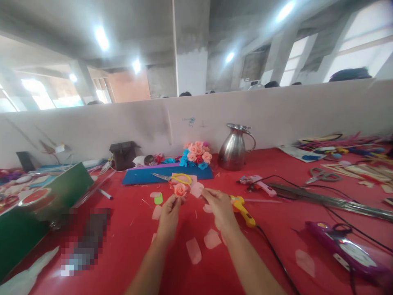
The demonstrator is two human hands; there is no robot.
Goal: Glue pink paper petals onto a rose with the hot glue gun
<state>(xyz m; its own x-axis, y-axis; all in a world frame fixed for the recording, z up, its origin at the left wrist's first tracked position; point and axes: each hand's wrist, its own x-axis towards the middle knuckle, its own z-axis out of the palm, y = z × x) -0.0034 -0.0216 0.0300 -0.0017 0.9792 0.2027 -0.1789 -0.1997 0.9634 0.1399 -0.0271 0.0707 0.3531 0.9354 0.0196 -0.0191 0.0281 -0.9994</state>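
Pinched in my left hand [169,212] is a pink artificial rose [179,189], its bloom facing up above the fingertips. My right hand [217,203] is closed on the edge of a pale pink petal [197,189], held just right of the rose. Behind both hands lie yellow-handled scissors [181,178] on a blue board [139,175]. More loose pink petals [193,250] are scattered on the red table around my wrists. A yellow glue gun [243,210] lies beside my right hand, its cord running toward the front.
A bunch of pink, blue and red flowers [197,155] stands at the back beside a steel jug [234,148]. A pink glue gun [258,184], grey scissors [324,175] and a purple power strip [346,252] lie right. At left are a green panel [66,192] and a pen [106,194].
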